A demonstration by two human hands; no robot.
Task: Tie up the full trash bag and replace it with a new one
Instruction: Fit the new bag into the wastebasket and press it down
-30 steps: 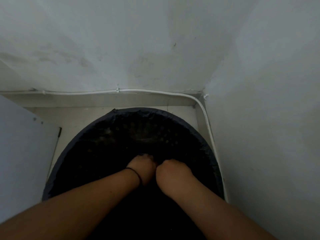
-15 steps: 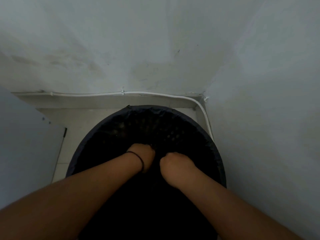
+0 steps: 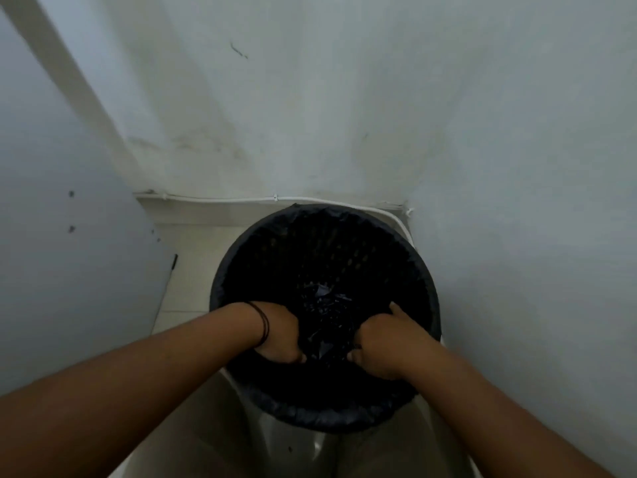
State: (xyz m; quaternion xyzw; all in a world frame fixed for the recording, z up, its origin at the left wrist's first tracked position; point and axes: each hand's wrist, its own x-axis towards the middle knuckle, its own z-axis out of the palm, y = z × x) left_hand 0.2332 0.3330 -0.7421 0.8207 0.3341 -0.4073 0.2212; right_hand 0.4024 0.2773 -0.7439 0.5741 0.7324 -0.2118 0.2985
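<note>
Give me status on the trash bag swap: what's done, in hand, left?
Done: little that shows; the black bag sits inside the bin, its edge folded over the rim. In hand: left hand and right hand each grip bunched plastic at the middle, gathering it. Left: a knot, lifting the bag out, fitting a new one; none is in view.

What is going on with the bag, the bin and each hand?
Trash bag: black, bunched up inside the bin, gripped on both sides.
Trash bin: upright, rim covered in black plastic.
Left hand: curled, gripping the bag.
Right hand: curled, gripping the bag.
Cable: clipped along the wall's base.
</note>
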